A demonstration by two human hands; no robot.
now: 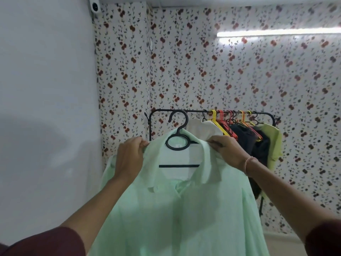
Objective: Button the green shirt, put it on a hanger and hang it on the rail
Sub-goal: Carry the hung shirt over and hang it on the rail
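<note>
**Inspector:** What could not be made out?

**Assistant:** The lower part of the green shirt (177, 209) ran off the bottom edge, so its hem was cut off. The front below the collar was too soft in focus to tell whether the buttons were fastened. The shoulders of the black hanger (178, 145) were hidden inside the shirt; only its hook, ring and crossbar showed through the open neck.

**Inspector:** And the hands?

**Assistant:** The left hand (129, 159) had its fingers curled shut, pinching the shirt's left shoulder. The right hand (225, 148) pinched the collar on the right between thumb and fingertips. A thin bracelet (247, 165) sat on the right wrist. Both sleeves were dark maroon and cut off at the bottom corners.

**Inspector:** Where was the shirt?

**Assistant:** Held up in the near middle, on the hanger, in front of the rail (195, 111). The hook appeared level with the rail's left end; whether it touched could not be told.

**Inspector:** Surroundings?

**Assistant:** On the rail, further right, hung a white garment (203, 129), dark clothes (247, 141) and a yellow-green top (275, 143), on yellow, orange and black hangers. The shirt and right arm hid their lower parts. Flowered wallpaper (221, 71) lay behind, a lit tube lamp (276, 32) far right, a small white camera (95, 5) upper left.
</note>
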